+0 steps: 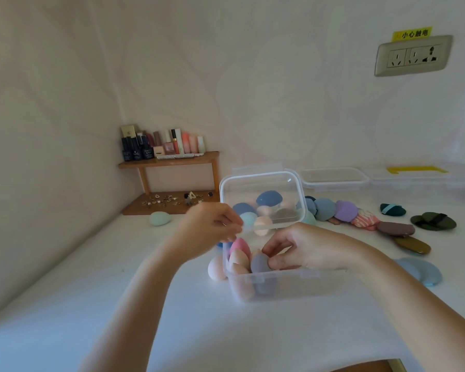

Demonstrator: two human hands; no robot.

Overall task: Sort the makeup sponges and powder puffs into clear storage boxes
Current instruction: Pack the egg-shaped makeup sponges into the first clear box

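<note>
A clear storage box (279, 287) stands on the white table in front of me, its hinged lid (262, 181) raised upright. Several egg-shaped makeup sponges stand inside, pink, peach and grey. My right hand (304, 249) reaches into the box and pinches a grey sponge (258, 264). My left hand (212, 224) pinches the lid's lower left edge. More sponges (266, 200) lie behind the lid, seen through it. One peach sponge (216, 268) sits outside the box's left wall. A row of powder puffs (345, 210) lies to the right.
A mint sponge (160, 218) lies alone near a wooden corner shelf (169, 161) with cosmetics bottles and small jewellery. More clear boxes (333, 179) stand at the back right. Dark green puffs (432, 220) and blue puffs (424, 271) lie at the right. A wall socket (412, 56) is above.
</note>
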